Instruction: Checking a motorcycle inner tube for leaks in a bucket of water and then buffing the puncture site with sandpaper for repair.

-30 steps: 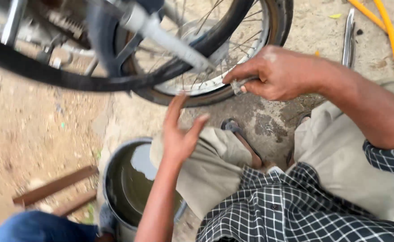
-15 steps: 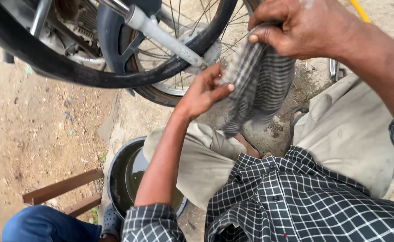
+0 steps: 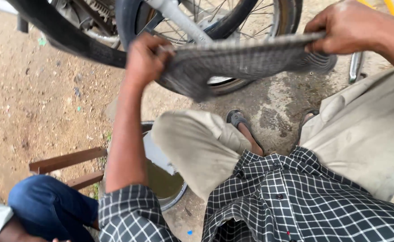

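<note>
A grey checked cloth [image 3: 237, 62] is stretched flat between my two hands in front of a bicycle wheel [image 3: 233, 27]. My left hand [image 3: 145, 60] grips the cloth's left end near the black tyre and a white frame tube [image 3: 179, 20]. My right hand [image 3: 347, 29] pinches the right end at the upper right. Below the cloth are my knees in beige trousers and my foot in a sandal [image 3: 244, 127] on the concrete.
A round metal basin [image 3: 163, 179] with murky water sits under my left arm. Another person's blue-trousered leg [image 3: 49, 206] is at the bottom left beside a brown wooden piece [image 3: 67, 160]. A chrome part [image 3: 355, 67] lies at the right. Dirt ground spreads to the left.
The cloth hung bunched from my right hand half a second ago. My left hand has taken its other end and the two hands have pulled it out flat.
</note>
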